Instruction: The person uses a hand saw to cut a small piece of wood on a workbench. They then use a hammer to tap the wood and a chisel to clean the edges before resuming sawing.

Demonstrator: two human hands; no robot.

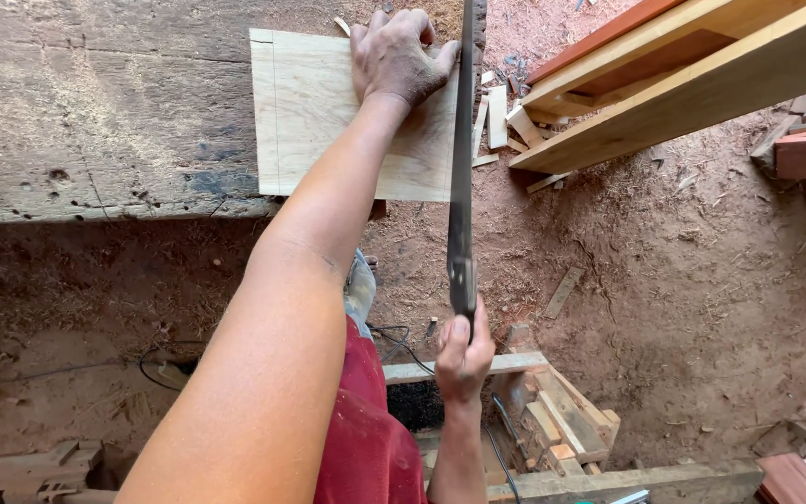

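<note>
On board (pixel 328 121): left fingers (pixel 394 28) spread (right hand (pixel 464 355) grips saw (pixel 462 177)).

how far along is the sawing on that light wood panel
Done: the light wood panel lies on the worn workbench with pencil lines along its left and top edges, and offcuts lie on the dirt beside it. In hand: the left hand presses the panel flat while the right hand holds the handsaw at the panel's right edge. Left: how deep the cut runs cannot be told; the marked left strip looks uncut.

Pale tan board (pixel 328 121); dark grey saw blade (pixel 462 187); reddish dirt floor (pixel 683 280).
</note>
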